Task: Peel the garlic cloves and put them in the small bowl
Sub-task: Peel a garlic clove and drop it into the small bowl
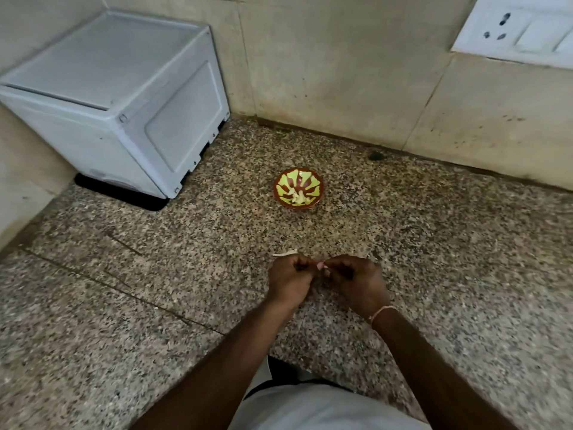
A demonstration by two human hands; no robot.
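The small round bowl [299, 189], brown with a yellow-green petal pattern inside, stands on the speckled granite table [449, 259] and serves as the landmark here. A few pale peeled garlic cloves [294, 196] lie at its bottom, in the half nearer the person.

Well in front of the bowl, toward the person, the 2 hands meet above the table. The left hand [290, 280] has its fingers curled inward, and the right hand [356, 282] is curled the same way; between their fingertips they pinch a small pale garlic clove [321, 266], only a sliver of which shows. How much skin it has on it cannot be told. A thin light thread bracelet [379, 313] circles the right wrist.

Just beyond the left hand, between it and the bowl, a thin pale strip of garlic skin [283, 253] lies on the table.

To the left of the bowl and farther back, a white boxy plastic appliance [124, 100] sits in the corner against the beige tiled wall [341, 72]. High to the right of the bowl, a white switch and socket plate [521, 29] is fixed on that wall. A small dark spot [375, 155] lies behind the bowl to the right, near the foot of the wall.
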